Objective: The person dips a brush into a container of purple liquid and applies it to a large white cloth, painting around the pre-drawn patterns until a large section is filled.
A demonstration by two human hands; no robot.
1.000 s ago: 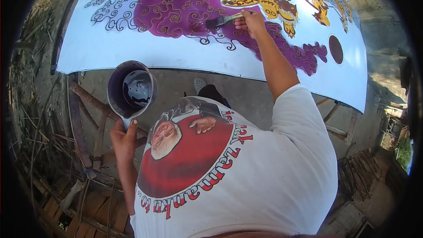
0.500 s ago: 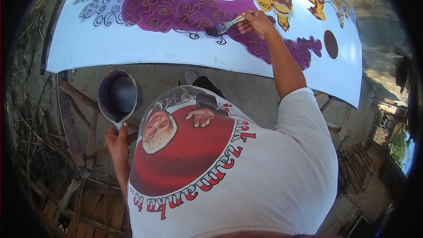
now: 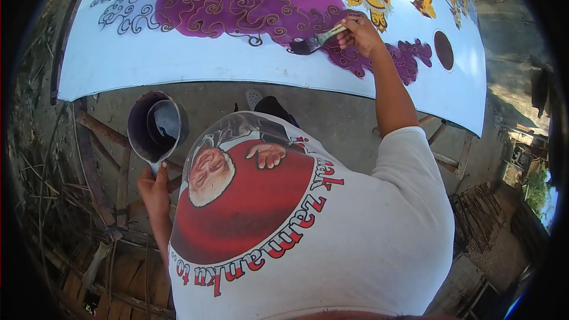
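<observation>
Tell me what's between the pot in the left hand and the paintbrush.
In the head view, a strip of grey ground, then unpainted white cloth, separates the pot from the paintbrush.

At left, brown wooden poles (image 3: pixel 102 128) cross one another at a slant above a grey floor (image 3: pixel 219 102); beyond them, thin dry sticks (image 3: pixel 37 184) lie tangled along the dim left edge; below, brown planks (image 3: pixel 121 281) lie side by side at lower left; at right, a bundle of slender sticks (image 3: pixel 476 216) lies on the ground; farther up stretches a grey surface, perhaps a wall (image 3: pixel 508 32), though lens distortion and shadow blur it; green foliage (image 3: pixel 536 192) shows near the right edge, beside a bright blue patch (image 3: pixel 552 208).
</observation>
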